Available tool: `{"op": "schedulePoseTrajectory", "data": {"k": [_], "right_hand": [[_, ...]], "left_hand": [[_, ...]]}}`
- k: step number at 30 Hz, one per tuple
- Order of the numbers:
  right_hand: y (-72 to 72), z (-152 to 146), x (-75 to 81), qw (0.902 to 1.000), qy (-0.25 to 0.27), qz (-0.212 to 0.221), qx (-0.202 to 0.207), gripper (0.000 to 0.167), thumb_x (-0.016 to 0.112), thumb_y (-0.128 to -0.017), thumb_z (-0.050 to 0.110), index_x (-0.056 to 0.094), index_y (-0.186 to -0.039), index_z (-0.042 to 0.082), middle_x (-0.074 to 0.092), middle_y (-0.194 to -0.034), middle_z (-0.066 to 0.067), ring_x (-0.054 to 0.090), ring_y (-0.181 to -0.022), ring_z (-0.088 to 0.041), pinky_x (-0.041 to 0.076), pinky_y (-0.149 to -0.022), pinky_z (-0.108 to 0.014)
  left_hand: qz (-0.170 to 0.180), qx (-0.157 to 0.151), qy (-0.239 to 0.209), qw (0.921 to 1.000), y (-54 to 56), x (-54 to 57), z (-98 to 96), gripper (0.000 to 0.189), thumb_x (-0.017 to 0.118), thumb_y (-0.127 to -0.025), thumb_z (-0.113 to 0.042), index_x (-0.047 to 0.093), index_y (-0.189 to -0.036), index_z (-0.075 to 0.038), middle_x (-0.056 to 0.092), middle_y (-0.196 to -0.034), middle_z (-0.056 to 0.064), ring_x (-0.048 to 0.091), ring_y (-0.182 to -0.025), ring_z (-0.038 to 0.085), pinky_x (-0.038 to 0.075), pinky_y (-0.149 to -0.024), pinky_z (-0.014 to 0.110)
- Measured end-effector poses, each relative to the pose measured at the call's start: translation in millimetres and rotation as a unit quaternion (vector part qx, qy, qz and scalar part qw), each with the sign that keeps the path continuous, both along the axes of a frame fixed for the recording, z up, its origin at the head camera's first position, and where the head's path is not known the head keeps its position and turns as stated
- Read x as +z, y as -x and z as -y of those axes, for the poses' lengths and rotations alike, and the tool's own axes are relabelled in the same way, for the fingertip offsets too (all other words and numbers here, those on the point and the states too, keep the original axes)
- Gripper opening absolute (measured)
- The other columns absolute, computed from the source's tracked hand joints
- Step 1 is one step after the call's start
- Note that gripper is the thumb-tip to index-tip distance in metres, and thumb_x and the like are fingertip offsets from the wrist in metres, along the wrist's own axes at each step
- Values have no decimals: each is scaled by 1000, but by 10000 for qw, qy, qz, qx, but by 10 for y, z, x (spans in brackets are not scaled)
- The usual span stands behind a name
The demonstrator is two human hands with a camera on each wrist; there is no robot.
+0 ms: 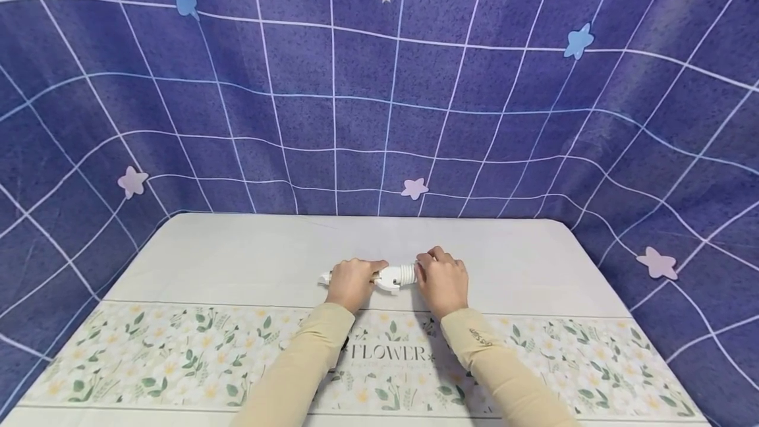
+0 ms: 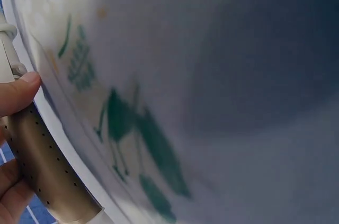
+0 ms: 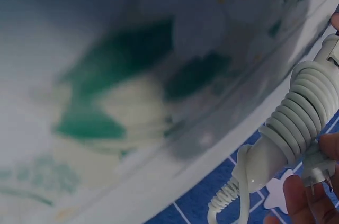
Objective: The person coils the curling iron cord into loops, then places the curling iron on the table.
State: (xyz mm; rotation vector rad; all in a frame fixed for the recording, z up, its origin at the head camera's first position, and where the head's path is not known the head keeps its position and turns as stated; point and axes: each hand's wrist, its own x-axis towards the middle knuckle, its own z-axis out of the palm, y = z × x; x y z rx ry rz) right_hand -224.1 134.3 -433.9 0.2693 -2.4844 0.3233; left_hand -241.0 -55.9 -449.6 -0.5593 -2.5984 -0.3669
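Note:
A curling iron [image 1: 388,278] with a white handle lies crosswise before me over the white tabletop. My left hand [image 1: 350,282] grips its gold barrel, dotted with small holes; the left wrist view shows the barrel [image 2: 50,166] with the thumb on one side and fingers on the other. White power cord [image 3: 302,110] is wound in several tight coils around the handle. At the handle's end, my right hand [image 1: 443,279] holds the cord's plug [image 3: 318,168] between its fingers, the metal prongs showing. Part of the right hand lies outside the right wrist view.
The table [image 1: 249,249] has a white cover with a band of printed flowers and the word FLOWER along its front. Behind and at both sides hangs a blue gridded curtain [image 1: 308,124] with stars, meeting the table's back edge.

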Motion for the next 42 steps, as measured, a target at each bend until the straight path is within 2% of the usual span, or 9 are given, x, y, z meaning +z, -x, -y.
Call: {"op": "schedulePoseTrajectory", "data": {"k": [2,6,8,11,14,20,33,42], "right_hand": [[6,0,-23,9999,109,85,-11,15,77,-90,19,79,-101,9,72,-100,-8,69,-89,-27,54,-77,-44],[32,-7,-52,9995,265,183,-10,17,74,-93,20,78,-105,8,71,-104,-8,66,-98,-27,50,-90,-46],[51,-9,-58,9994,274,226,-14,18,73,-94,20,78,-107,9,71,-106,-7,65,-101,-27,47,-96,-47],[74,-9,-53,9993,189,310,-33,18,72,-95,20,78,-109,9,71,-108,-7,65,-102,-26,46,-99,-47],[84,3,-30,9990,86,445,-63,18,72,-95,18,78,-109,8,71,-108,-7,66,-102,-25,46,-99,-47],[103,41,47,9982,-77,591,-46,16,77,-90,11,79,-105,8,72,-105,-8,67,-100,-26,47,-99,-47],[65,38,90,9987,-373,350,51,12,82,-81,3,81,-92,7,72,-90,-8,70,-85,-25,52,-92,-46],[88,29,114,9979,-533,357,50,12,82,-80,5,81,-91,8,73,-89,-7,71,-83,-24,53,-91,-45]], "left_hand": [[-3,-5,-17,10000,11,-19,1,47,91,-68,-8,81,-109,-26,78,-90,4,72,-71,27,56,-57,41],[18,-31,35,10000,46,-30,19,49,93,-64,-10,81,-109,-26,78,-90,6,72,-71,28,56,-57,41],[143,-23,63,9999,62,-24,33,51,94,-64,-12,80,-112,-27,78,-93,6,73,-74,28,57,-60,41],[396,-43,104,9992,83,-7,54,53,94,-66,-16,79,-116,-27,78,-97,6,73,-79,29,58,-65,42],[559,-84,120,9983,100,3,69,54,93,-67,-18,78,-119,-27,78,-100,6,73,-82,29,58,-69,43],[486,-78,214,9986,119,-6,87,54,93,-67,-21,78,-118,-29,78,-97,5,73,-79,28,57,-65,41],[446,-15,207,9988,60,10,40,52,93,-65,-22,78,-115,-31,78,-94,4,73,-79,28,57,-63,42],[410,40,194,9990,60,-5,28,51,93,-64,-23,79,-113,-32,78,-93,3,73,-79,27,57,-64,41]]}}
